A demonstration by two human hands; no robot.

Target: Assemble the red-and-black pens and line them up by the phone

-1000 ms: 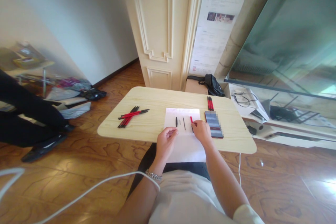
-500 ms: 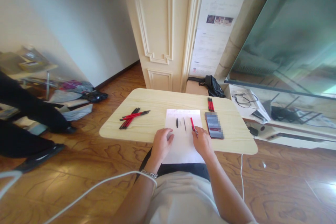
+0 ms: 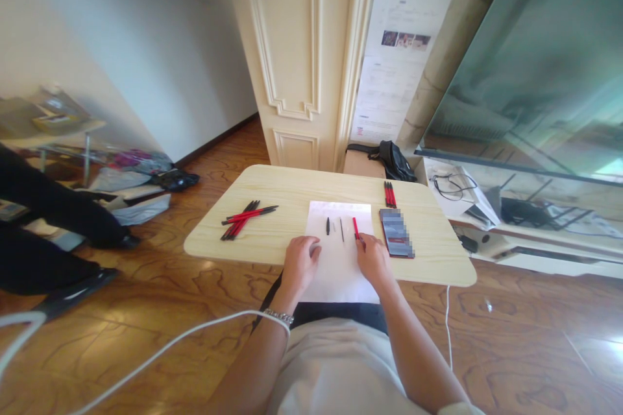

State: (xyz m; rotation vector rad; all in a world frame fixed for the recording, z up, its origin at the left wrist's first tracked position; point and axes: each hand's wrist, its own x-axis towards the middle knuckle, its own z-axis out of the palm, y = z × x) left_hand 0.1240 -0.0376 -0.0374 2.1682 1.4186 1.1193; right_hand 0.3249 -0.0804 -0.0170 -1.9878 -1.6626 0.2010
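Note:
A white sheet of paper [image 3: 341,266] lies at the near edge of a light wooden table [image 3: 287,198]. On the sheet lie a short black pen piece [image 3: 328,225], a thin dark refill [image 3: 342,230] and a red pen barrel [image 3: 355,228]. My left hand [image 3: 300,260] rests on the sheet's left edge with its fingers curled loosely, nothing visible in them. My right hand [image 3: 372,256] lies on the sheet with its fingertips touching the near end of the red barrel.
A pile of red and black pens [image 3: 246,215] lies on the table's left. Two red pens [image 3: 389,194] and a dark phone [image 3: 396,232] lie at the right. Another person's dark legs [image 3: 43,220] are at far left. A white cable [image 3: 146,356] crosses my lap.
My hands drew back toward me along the sheet. The left hand went from a raised pinch to resting on the paper. The red barrel now lies flat on the sheet.

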